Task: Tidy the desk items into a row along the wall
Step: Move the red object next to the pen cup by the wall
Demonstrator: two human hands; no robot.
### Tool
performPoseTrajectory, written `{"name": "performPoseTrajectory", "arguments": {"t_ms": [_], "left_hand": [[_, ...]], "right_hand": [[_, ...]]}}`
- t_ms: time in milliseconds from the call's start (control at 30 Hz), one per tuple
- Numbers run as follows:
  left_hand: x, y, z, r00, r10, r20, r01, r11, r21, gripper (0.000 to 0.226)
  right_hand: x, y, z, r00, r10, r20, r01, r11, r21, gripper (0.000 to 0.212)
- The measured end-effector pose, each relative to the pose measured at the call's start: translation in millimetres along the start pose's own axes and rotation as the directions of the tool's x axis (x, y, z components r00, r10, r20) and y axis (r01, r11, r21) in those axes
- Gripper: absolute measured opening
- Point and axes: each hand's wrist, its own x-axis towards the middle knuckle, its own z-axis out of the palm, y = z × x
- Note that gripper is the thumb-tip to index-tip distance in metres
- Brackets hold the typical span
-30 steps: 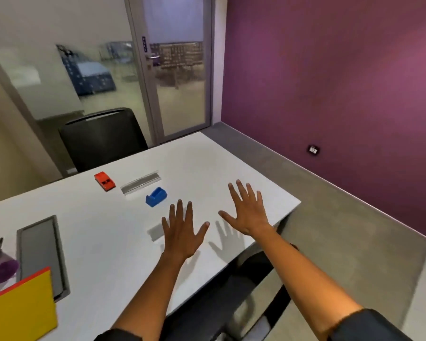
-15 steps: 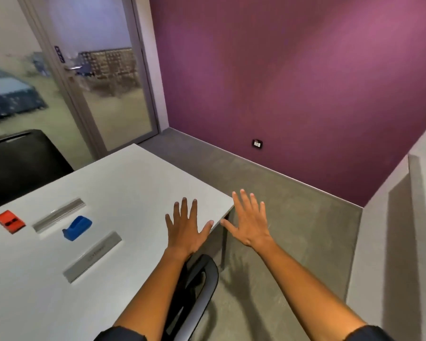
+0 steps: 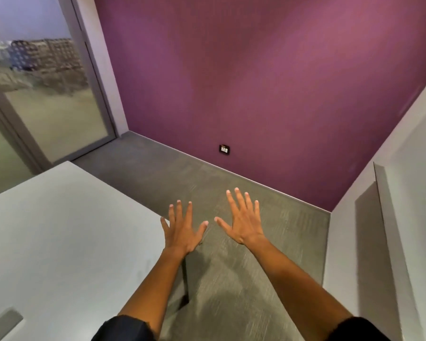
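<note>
My left hand (image 3: 182,230) is open, palm down, fingers spread, over the right corner of the white desk (image 3: 59,242). My right hand (image 3: 244,222) is open the same way, held over the grey carpet beyond the desk edge. Neither hand holds anything. Of the desk items, only the end of a grey flat bar (image 3: 3,323) shows, at the bottom left corner. The red, blue and other items are out of view.
A purple wall (image 3: 256,82) with a black socket (image 3: 223,149) faces me. A glass door (image 3: 47,94) stands at the left. A grey-white partition (image 3: 391,217) rises at the right. Grey carpet (image 3: 244,279) lies between desk and walls.
The view has swung to the right: the red item, blue item and upper bar have left the frame. Both hands stay open and spread, now near and beyond the desk's right corner.
</note>
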Motion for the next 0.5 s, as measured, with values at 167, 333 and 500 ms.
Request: {"name": "performPoseTrajectory", "arguments": {"t_ms": [167,333,500], "left_hand": [[87.1,25.2,-2.3,1.000,0.018,-0.004,-0.018,1.000,0.013,0.082],[164.8,31.2,-5.3,1.000,0.018,-0.015,-0.018,0.999,0.032,0.082],[254.0,33.9,9.1,0.999,-0.041,0.007,0.041,0.999,0.007,0.083]], "right_hand": [[87.3,41.5,-3.2,1.000,0.015,0.005,-0.015,0.999,-0.032,0.090],[171.3,72.0,0.8,1.000,0.026,0.009,-0.026,1.000,-0.010,0.091],[269.2,97.0,20.5,0.999,-0.022,0.023,0.022,1.000,0.003,0.092]]}}
